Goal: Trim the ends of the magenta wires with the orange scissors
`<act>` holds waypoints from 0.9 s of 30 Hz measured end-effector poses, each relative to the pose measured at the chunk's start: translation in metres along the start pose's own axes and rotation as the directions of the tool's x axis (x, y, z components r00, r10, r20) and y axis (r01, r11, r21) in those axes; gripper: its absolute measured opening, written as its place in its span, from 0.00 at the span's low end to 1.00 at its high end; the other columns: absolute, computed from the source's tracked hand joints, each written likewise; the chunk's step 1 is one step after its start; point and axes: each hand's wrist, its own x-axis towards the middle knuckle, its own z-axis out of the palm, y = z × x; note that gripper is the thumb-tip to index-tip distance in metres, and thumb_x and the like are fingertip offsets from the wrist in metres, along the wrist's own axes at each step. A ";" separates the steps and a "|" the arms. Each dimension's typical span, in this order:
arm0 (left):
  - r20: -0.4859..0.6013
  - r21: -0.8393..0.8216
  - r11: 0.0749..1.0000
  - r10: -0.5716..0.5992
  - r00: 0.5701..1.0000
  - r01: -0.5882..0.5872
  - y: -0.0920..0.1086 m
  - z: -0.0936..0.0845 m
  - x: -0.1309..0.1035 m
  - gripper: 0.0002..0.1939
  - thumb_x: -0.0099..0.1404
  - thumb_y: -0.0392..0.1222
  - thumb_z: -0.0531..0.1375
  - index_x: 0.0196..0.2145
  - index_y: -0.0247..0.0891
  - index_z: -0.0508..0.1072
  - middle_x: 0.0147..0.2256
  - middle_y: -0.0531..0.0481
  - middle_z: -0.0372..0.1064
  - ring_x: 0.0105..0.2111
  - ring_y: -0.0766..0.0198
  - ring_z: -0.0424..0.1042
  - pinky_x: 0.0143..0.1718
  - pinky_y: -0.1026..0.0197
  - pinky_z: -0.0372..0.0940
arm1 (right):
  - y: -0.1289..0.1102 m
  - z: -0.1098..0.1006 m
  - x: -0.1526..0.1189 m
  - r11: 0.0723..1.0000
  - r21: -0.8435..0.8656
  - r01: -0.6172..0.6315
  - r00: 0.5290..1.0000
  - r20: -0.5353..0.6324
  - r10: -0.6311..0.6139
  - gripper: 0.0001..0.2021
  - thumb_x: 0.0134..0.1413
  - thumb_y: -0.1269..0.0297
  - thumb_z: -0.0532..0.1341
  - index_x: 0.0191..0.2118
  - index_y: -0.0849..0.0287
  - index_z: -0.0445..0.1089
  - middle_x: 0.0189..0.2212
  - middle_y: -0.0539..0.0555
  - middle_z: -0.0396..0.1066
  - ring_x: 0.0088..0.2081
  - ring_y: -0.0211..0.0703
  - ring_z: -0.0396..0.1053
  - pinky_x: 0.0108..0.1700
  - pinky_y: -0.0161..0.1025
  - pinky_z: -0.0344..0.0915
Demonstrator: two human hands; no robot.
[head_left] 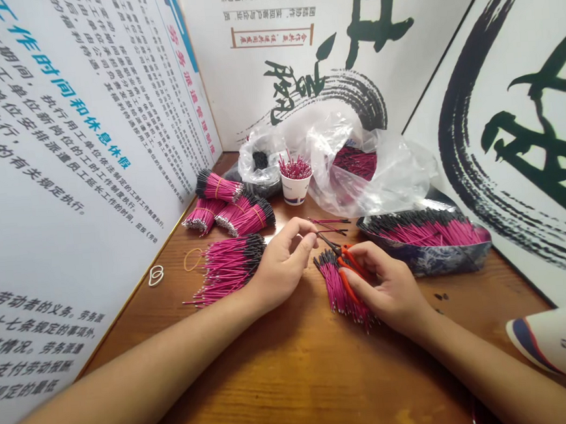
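My right hand is closed around the orange handles of small pliers, whose dark jaws point left and away from me. At the jaw tips, my left hand pinches thumb and forefinger together; what lies between them is too small to make out. Beneath the pliers lies a pile of short pink wires with black ends. To the left, partly behind my left hand, a larger row of the same wires is spread on the wooden table. A few loose wires lie just beyond my fingers.
Banded wire bundles stack at the back left, near a paper cup full of wires. Plastic bags stand behind. A dark tray of wires sits right, another cup at the right edge. Printed panels enclose the table.
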 end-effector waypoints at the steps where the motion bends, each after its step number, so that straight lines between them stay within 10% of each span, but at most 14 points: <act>1: 0.003 0.002 1.000 -0.002 1.000 0.002 0.000 0.000 0.000 0.05 0.71 0.41 0.54 0.38 0.37 0.65 0.30 0.56 0.61 0.24 0.72 0.57 0.25 0.66 0.54 | 0.000 0.000 0.000 1.000 0.000 0.001 1.000 0.000 -0.001 0.05 0.61 0.62 0.60 0.39 0.56 0.65 0.29 0.51 0.72 0.29 0.41 0.71 0.31 0.35 0.66; 27: -0.016 0.056 0.998 -0.001 1.000 0.002 0.004 0.000 0.001 0.05 0.71 0.41 0.53 0.37 0.38 0.65 0.30 0.55 0.60 0.27 0.69 0.57 0.29 0.64 0.56 | -0.003 0.000 0.001 1.000 0.008 0.007 1.000 -0.011 -0.007 0.04 0.61 0.62 0.59 0.39 0.55 0.65 0.25 0.48 0.69 0.27 0.39 0.68 0.29 0.34 0.65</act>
